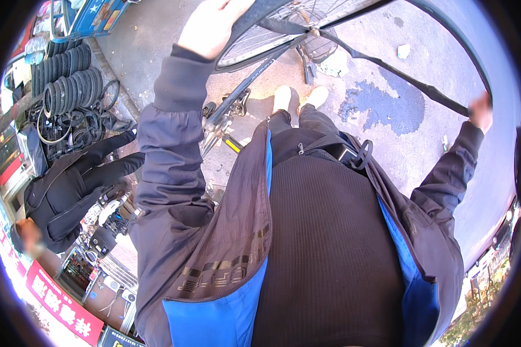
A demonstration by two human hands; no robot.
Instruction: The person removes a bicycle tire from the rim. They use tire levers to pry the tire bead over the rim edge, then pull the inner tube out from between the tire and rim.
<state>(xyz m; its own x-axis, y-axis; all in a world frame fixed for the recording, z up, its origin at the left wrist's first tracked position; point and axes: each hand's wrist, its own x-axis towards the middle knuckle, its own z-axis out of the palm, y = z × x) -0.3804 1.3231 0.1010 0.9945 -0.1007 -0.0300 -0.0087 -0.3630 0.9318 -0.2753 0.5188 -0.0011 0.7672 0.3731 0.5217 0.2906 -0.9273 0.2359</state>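
My left hand (211,26) is raised at the top edge against a spoked bicycle wheel (228,56), closed at its tyre; the fingertips are partly cut off. Out to the far right, my right hand (481,113) grips a long black inner tube (408,81). One limp, twisted strand runs from the hand back across the wheel near its hub. Another strand arcs up from the same hand and leaves the picture at the top. Below the wheel, a bicycle frame (251,81) slants down beside my left sleeve.
My feet in white shoes (282,99) stand on concrete, with a dark wet patch (387,107) to their right. Stacked tyres (72,89) and tangled tubes lie at left. A person in black (64,191) is near a cluttered stall, by a red sign (58,301).
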